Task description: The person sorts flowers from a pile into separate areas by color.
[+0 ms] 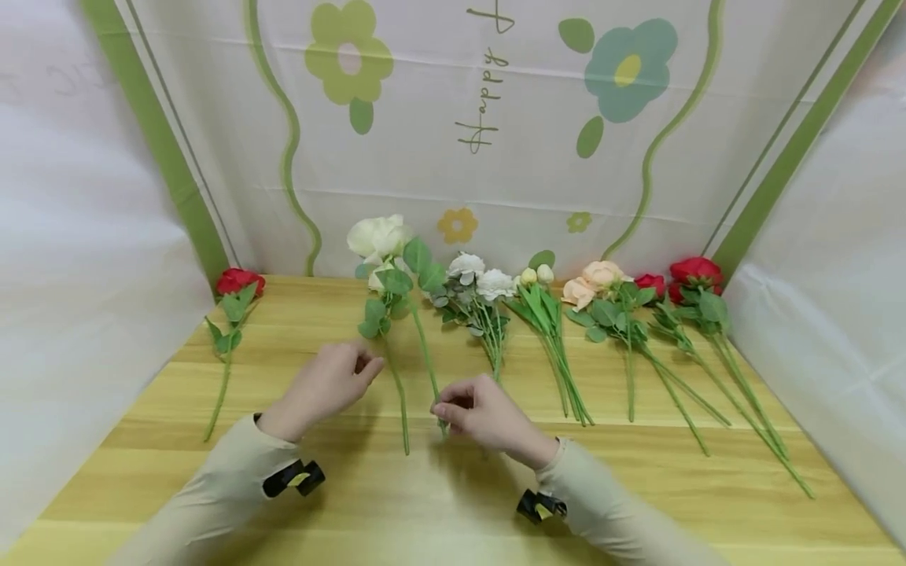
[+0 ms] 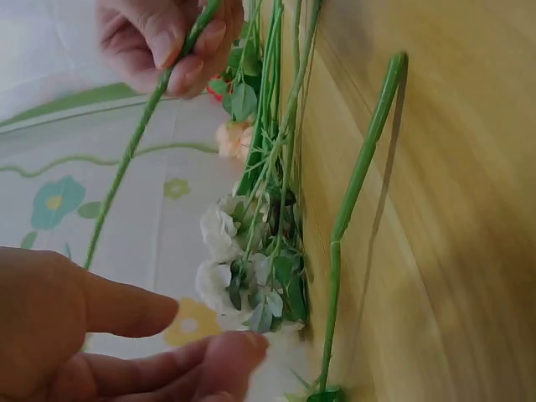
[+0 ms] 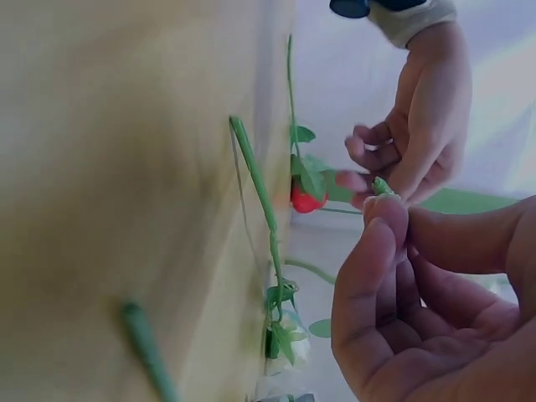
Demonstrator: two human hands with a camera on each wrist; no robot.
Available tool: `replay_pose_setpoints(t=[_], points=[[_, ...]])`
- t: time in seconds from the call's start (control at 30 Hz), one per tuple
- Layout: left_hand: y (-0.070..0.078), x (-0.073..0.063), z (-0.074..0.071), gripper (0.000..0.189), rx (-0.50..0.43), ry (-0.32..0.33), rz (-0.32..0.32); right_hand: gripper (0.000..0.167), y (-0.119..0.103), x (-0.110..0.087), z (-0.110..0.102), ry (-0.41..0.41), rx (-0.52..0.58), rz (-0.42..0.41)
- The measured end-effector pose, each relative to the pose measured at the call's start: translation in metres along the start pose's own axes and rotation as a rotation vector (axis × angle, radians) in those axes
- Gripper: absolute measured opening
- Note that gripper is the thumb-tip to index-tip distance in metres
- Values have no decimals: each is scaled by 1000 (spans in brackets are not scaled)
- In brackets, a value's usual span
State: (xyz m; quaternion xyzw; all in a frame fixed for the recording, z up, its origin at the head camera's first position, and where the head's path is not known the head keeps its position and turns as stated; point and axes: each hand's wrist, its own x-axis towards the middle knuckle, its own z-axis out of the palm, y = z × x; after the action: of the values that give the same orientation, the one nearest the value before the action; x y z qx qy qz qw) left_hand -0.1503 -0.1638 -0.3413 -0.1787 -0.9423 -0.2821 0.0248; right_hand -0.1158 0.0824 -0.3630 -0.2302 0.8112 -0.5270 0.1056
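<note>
My right hand (image 1: 488, 417) pinches the lower stem of a white rose (image 1: 377, 236) between thumb and fingers. That rose is raised and slants up to the left, its big bloom in front of the hanging cloth. A second white rose (image 1: 380, 279) lies on the table just beneath, its green stem (image 2: 352, 184) pointing toward me. My left hand (image 1: 329, 385) hovers beside this stem. In the left wrist view the thumb and fingers (image 2: 126, 310) of that hand are apart with nothing between them. The right wrist view shows the held stem's end (image 3: 383, 188) poking out at the fingertips.
A red rose (image 1: 239, 281) lies far left on the wooden table (image 1: 396, 511). To the right lie white flowers (image 1: 481, 275), pale tulips (image 1: 541, 314), peach roses (image 1: 594, 283) and red roses (image 1: 697, 275). A printed cloth (image 1: 488, 181) hangs behind, with white side walls.
</note>
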Motion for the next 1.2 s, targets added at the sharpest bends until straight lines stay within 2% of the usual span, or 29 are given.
replay_pose_setpoints(t=[0.1, 0.2, 0.37, 0.6, 0.9, 1.2], points=[[-2, 0, 0, 42, 46, -54, -20, 13, -2, 14, -1, 4, -4, 19], [-2, 0, 0, 44, 71, -83, -29, 14, -5, 28, 1, 0, 14, 79], [-3, 0, -4, 43, 48, -102, -52, 19, -9, 51, 6, -16, 67, 169], [-6, -1, -8, 46, 48, -124, -73, 19, -10, 76, 20, -4, 71, 237], [-8, -1, -8, 49, 46, -135, -68, 17, -6, 85, 35, 28, 84, 253], [-9, 0, -8, 48, 73, -149, -83, 14, -6, 83, 43, 71, 173, 329]])
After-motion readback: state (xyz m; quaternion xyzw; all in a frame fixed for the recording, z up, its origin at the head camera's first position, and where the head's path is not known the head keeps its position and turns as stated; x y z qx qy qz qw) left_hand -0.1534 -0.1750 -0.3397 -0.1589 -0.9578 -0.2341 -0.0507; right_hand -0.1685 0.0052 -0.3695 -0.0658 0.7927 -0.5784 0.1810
